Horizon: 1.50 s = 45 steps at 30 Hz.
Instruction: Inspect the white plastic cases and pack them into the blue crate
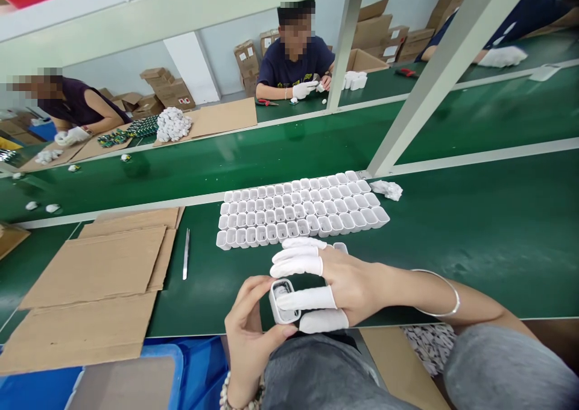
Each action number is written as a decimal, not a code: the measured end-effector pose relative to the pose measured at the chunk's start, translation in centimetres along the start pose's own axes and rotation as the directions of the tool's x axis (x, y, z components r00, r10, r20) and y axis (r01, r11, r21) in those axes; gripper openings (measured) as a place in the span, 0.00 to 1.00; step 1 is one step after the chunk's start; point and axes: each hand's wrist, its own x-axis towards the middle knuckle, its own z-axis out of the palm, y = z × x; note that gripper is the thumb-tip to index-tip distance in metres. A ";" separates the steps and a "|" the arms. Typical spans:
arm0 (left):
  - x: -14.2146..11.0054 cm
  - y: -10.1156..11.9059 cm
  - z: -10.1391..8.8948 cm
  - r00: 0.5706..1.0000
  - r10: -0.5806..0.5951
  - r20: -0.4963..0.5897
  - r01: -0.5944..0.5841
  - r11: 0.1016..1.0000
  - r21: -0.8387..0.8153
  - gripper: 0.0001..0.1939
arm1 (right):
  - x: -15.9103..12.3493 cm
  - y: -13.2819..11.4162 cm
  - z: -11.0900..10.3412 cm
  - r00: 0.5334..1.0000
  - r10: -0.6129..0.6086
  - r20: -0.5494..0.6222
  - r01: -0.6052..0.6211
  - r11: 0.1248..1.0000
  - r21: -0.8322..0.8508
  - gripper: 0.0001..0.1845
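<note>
My left hand point(248, 331), bare with a bead bracelet at the wrist, grips a small white plastic housing point(274, 309) between thumb and fingers near the bench's front edge. The housing's open mouth faces up, and something grey shows inside. White finger cots cover the fingers of my right hand point(350, 280). Its index finger reaches into the housing, the thumb lies beside the rim, and the other fingers stretch out above. Beyond my hands stand several rows of similar white housings point(303, 208). One more housing point(340, 248) is partly hidden behind my right hand.
Tweezers point(186, 254) lie left of the rows, beside flat cardboard sheets point(97, 265). Crumpled white material point(387, 190) sits at the right end. A slanted post point(434, 90) and a green conveyor belt point(271, 148) separate me from co-workers opposite. Blue bins point(178, 368) stand below.
</note>
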 end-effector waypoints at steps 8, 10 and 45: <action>0.4 -0.2 0.0 0.988 -0.149 0.043 0.153 0.982 -0.110 0.25 | 0.0 0.1 -0.1 0.986 0.041 0.163 -0.029 0.997 -0.074 0.22; 0.7 -0.1 -0.1 0.983 -0.174 0.053 0.180 0.971 -0.158 0.25 | -0.2 0.1 -0.2 0.993 0.072 0.096 -0.070 0.997 -0.025 0.22; 0.9 -0.2 0.4 0.967 -0.243 0.078 0.255 0.930 -0.266 0.25 | -0.1 -0.5 0.4 0.986 0.167 0.018 -0.164 0.933 0.319 0.22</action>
